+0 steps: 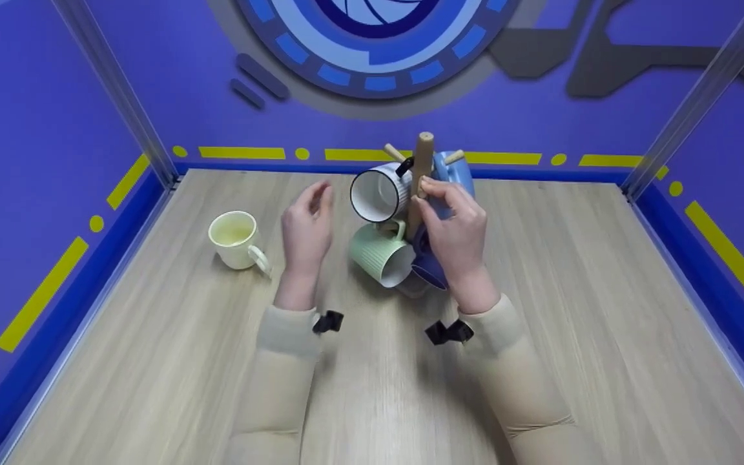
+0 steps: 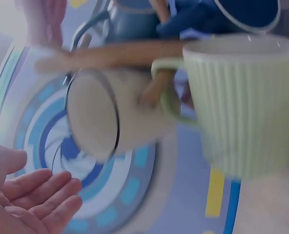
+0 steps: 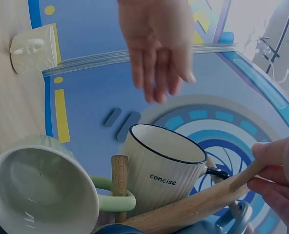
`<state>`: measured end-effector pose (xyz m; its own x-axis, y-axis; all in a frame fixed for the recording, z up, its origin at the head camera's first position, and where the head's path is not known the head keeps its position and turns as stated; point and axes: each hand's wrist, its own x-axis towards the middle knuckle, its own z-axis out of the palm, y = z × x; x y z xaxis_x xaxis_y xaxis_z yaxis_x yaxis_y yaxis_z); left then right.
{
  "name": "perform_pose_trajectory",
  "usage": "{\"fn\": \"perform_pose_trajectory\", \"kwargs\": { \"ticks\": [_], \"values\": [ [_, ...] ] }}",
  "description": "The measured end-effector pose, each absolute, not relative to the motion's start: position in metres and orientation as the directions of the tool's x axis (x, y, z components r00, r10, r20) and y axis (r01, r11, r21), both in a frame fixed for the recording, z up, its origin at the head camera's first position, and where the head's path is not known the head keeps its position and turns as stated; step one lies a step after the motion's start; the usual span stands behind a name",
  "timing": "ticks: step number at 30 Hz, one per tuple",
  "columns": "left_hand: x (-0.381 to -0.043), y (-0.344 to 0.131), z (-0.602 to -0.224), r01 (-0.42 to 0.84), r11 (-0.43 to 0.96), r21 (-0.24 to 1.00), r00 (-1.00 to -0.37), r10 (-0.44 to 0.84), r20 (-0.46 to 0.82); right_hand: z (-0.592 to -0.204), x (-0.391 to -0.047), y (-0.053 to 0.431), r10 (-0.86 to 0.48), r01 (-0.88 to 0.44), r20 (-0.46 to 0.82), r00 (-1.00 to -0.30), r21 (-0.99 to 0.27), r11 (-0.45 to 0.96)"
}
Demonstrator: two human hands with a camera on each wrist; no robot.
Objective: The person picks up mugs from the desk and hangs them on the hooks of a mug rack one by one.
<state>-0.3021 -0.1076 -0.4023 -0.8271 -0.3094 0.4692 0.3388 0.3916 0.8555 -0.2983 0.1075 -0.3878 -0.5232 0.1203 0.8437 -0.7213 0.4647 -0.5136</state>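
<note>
A wooden mug tree (image 1: pixel 424 152) stands at the middle back of the table, with mugs hanging on its pegs. My right hand (image 1: pixel 461 226) pinches one of the pegs (image 3: pixel 247 174) between thumb and fingers. On the tree's left hangs a white mug (image 1: pixel 378 195) with a black rim and black handle; the word "concise" shows in the right wrist view. Below it is a light green ribbed mug (image 1: pixel 375 255). A dark blue mug (image 1: pixel 431 270) hangs low, partly behind my right hand, and a light blue mug (image 1: pixel 461 173) hangs behind. My left hand (image 1: pixel 307 227) hovers left of the tree, fingers loosely bent, holding nothing.
A pale yellow mug (image 1: pixel 236 242) stands upright on the wooden table (image 1: pixel 372 387), left of my left hand, its handle toward the front right. Blue printed panels (image 1: pixel 204 97) close off the back and both sides.
</note>
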Motion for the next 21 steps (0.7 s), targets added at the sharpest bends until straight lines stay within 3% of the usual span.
{"fn": "perform_pose_trajectory", "kwargs": {
  "ticks": [11,21],
  "values": [
    [-0.278,-0.195,-0.430,-0.098,0.526,0.845,-0.816,-0.528,0.234,-0.389,-0.298,0.105,0.125,-0.728,0.838,-0.530,-0.526,0.440],
    [-0.271,-0.217,-0.454,-0.296,0.560,0.774,-0.829,-0.553,0.084,-0.388,-0.298,0.107,0.133,-0.723,0.835,-0.533,-0.532,0.441]
  ]
}}
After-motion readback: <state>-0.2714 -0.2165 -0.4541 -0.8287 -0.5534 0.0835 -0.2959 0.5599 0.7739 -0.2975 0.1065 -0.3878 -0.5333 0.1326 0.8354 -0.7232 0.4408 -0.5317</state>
